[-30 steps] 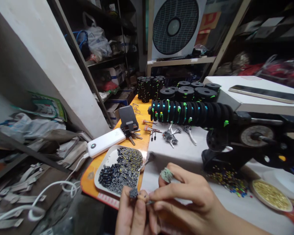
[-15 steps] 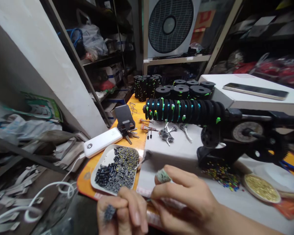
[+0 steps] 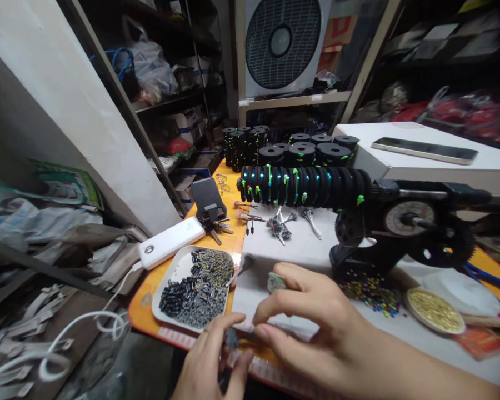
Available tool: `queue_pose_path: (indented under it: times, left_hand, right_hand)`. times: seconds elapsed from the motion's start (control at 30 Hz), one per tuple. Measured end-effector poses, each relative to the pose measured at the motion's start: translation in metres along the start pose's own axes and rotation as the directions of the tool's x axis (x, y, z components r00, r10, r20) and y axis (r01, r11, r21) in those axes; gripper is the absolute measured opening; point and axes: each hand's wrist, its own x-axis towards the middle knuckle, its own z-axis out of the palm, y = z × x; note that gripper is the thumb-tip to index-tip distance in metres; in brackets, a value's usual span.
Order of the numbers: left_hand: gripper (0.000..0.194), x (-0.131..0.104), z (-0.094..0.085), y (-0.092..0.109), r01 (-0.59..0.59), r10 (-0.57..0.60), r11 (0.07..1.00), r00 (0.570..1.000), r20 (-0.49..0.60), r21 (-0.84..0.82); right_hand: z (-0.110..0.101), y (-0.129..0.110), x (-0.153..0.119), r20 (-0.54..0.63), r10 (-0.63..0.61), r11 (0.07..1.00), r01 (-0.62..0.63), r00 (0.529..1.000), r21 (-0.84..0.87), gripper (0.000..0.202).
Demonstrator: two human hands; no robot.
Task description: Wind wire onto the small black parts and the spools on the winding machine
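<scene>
My left hand (image 3: 212,355) is at the bottom centre, with a small dark grey bundle (image 3: 232,338) held behind its curled fingers. Close to its right, my right hand (image 3: 312,316) has thumb and index finger nearly together, and a small greyish-green piece (image 3: 276,282) sits at its upper fingers. Whatever lies between the fingertips is too small to tell. A white tray (image 3: 173,265) of small dark and grey metallic parts lies just beyond my left hand. Behind the hands, a black ribbed roller (image 3: 304,186) with green knots is mounted on a geared stand.
A white power bank (image 3: 170,243) and keys (image 3: 216,230) lie at the left of the orange table. Dark and white bundles (image 3: 280,228) rest on white paper. Coloured beads (image 3: 373,291) and a dish of gold pieces (image 3: 435,311) are at right. Black spools (image 3: 302,151) stand behind.
My left hand has turned and its fingers have extended toward my right hand. My right hand has shifted slightly, its thumb and index finger now nearer my left. The view has moved a little.
</scene>
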Motion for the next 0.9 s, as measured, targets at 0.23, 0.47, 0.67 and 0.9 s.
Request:
queue_pose_path:
  times: [0.23,0.47,0.67,0.9]
  left_hand:
    - [0.020,0.008,0.004,-0.001,-0.150,0.150,0.989,0.988,0.033,0.010]
    - [0.024,0.017,-0.001,0.029,0.271,-0.329,0.797,0.944,-0.013,-0.539]
    - [0.036,0.016,0.014,0.031,0.351,-0.474,0.654,0.881,-0.001,-0.671]
    - [0.032,0.018,0.024,0.047,0.256,-0.383,0.740,0.921,-0.077,-0.622]
  right_hand:
    - [-0.001,0.003,-0.001,-0.014,0.007,0.995,-0.006,1.000,0.098,0.011]
    - [0.004,-0.002,-0.001,-0.111,0.028,0.992,-0.014,0.993,0.128,0.012]
    - [0.010,0.004,-0.002,-0.099,0.040,0.990,-0.025,0.994,0.141,0.012]
    - [0.012,0.007,-0.003,-0.106,0.071,0.989,-0.056,0.992,0.134,0.011]
